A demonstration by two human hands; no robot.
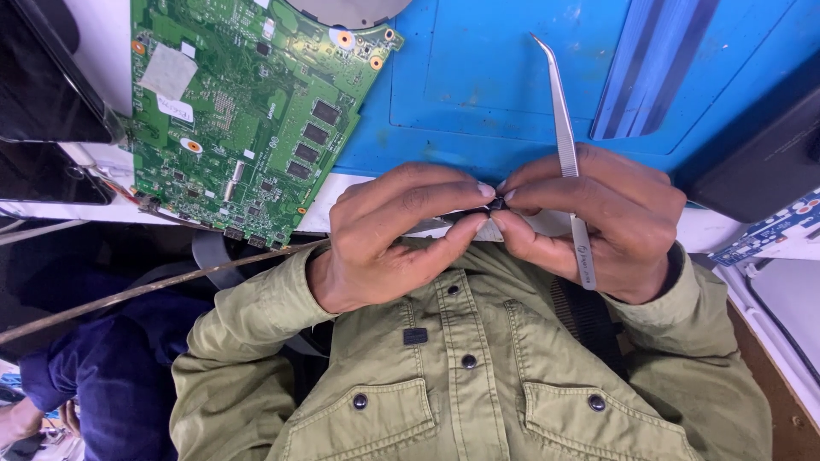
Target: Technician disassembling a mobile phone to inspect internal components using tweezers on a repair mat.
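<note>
My left hand [397, 235] and my right hand [598, 222] meet fingertip to fingertip over the table's near edge. Between the thumbs and forefingers they pinch a small dark part [495, 205]; its shape is mostly hidden by the fingers. Silver curved tweezers [564, 137] lie across my right hand, held under its fingers, with the tip pointing away over the blue mat [478, 85]. Both wrists come out of olive-green jacket sleeves.
A green circuit board [248, 111] lies at the left, partly on the blue mat. A dark device [43, 77] sits at the far left, another dark block [760, 162] at the right. A thin rod [145, 290] crosses below the table edge.
</note>
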